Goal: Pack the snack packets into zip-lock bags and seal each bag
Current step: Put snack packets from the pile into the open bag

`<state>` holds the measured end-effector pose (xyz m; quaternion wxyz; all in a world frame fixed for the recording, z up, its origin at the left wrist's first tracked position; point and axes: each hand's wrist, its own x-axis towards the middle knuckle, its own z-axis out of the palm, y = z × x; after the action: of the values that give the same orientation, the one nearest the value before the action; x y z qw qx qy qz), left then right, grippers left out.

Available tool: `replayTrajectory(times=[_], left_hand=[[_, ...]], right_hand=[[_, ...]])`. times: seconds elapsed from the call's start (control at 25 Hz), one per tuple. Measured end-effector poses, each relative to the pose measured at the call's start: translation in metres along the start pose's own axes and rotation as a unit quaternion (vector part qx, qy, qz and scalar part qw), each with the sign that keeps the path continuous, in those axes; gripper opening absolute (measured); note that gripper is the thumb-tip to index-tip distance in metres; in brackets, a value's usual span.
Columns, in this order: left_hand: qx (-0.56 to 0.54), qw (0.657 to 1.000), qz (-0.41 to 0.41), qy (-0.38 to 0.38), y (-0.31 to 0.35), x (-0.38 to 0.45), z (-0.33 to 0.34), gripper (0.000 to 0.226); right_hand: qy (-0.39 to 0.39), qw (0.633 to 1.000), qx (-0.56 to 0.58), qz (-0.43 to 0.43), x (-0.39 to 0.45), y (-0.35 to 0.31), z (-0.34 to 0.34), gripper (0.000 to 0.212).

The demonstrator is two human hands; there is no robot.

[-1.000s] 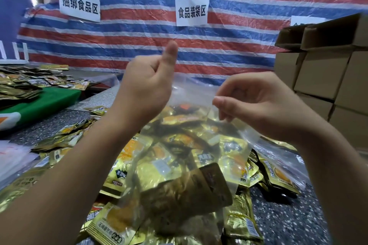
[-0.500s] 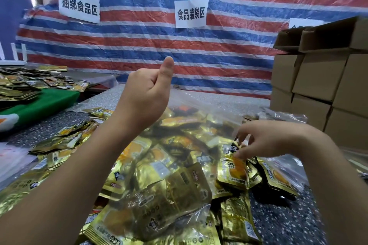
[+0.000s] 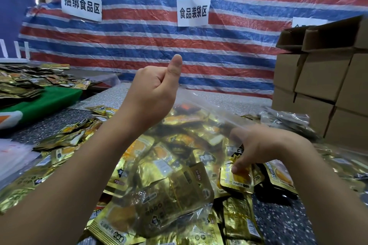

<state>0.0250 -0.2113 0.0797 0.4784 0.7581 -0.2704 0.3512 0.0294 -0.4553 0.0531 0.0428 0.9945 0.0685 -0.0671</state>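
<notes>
A clear zip-lock bag (image 3: 201, 103) hangs over the table, with gold snack packets showing through its plastic. My left hand (image 3: 153, 91) grips the bag's top left edge, fingers curled and thumb pointing up. Lower right, my right hand (image 3: 258, 145) pinches a gold snack packet (image 3: 237, 182) with an orange picture, on the heap. Many more gold packets (image 3: 65, 145) lie spread over the speckled table (image 3: 278, 223) beneath and to both sides of the bag.
Stacked cardboard boxes (image 3: 322, 85) stand at the right edge. A green-covered table (image 3: 47, 101) at the left carries more packets. A striped tarp (image 3: 139, 42) with paper signs closes the back. Crumpled clear bags (image 3: 286, 119) lie by the boxes.
My right hand let go of the bag's top right edge and dropped to the heap, where it now pinches a packet. My left hand stayed raised, still holding the bag.
</notes>
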Motion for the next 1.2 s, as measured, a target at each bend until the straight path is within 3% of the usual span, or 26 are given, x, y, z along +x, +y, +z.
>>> replayTrajectory(times=[0.12, 0.2, 0.28, 0.48, 0.68, 0.8, 0.92, 1.08, 1.12, 1.2], left_hand=[[0.001, 1.0, 0.0, -0.002, 0.0, 0.0, 0.0, 0.076], [0.0, 1.0, 0.001, -0.002, 0.001, -0.001, 0.0, 0.076], [-0.002, 1.0, 0.003, -0.002, 0.001, -0.001, 0.0, 0.076], [-0.017, 1.0, 0.002, 0.002, 0.0, 0.0, -0.002, 0.075], [-0.013, 1.0, -0.002, 0.0, -0.002, -0.001, 0.001, 0.075], [-0.015, 1.0, -0.002, 0.0, -0.003, 0.0, 0.0, 0.074], [-0.011, 1.0, 0.001, 0.004, -0.003, -0.001, 0.001, 0.074], [-0.005, 1.0, 0.012, 0.011, -0.001, -0.002, 0.004, 0.071], [-0.003, 1.0, 0.014, 0.009, -0.001, -0.002, 0.004, 0.071], [-0.003, 1.0, 0.016, 0.007, 0.0, -0.002, 0.005, 0.071]], right_hand=[[0.056, 0.998, 0.0, -0.028, -0.002, 0.001, -0.003, 0.066], [0.082, 0.981, 0.148, -0.093, -0.008, 0.0, -0.009, 0.043], [0.09, 0.951, 0.261, -0.141, -0.017, -0.003, -0.015, 0.039], [0.269, 0.91, 0.244, -0.2, -0.022, -0.005, -0.026, 0.041], [0.246, 0.93, 0.222, -0.156, -0.007, -0.008, -0.014, 0.045], [0.24, 0.9, 0.337, -0.139, 0.0, -0.004, -0.011, 0.047], [0.279, 0.807, 0.511, -0.104, 0.006, 0.0, -0.011, 0.03], [0.291, 0.555, 0.773, -0.102, -0.001, 0.005, -0.027, 0.021], [0.29, 0.516, 0.798, -0.115, -0.005, 0.005, -0.032, 0.019], [0.274, 0.473, 0.825, -0.14, -0.013, 0.002, -0.04, 0.015]])
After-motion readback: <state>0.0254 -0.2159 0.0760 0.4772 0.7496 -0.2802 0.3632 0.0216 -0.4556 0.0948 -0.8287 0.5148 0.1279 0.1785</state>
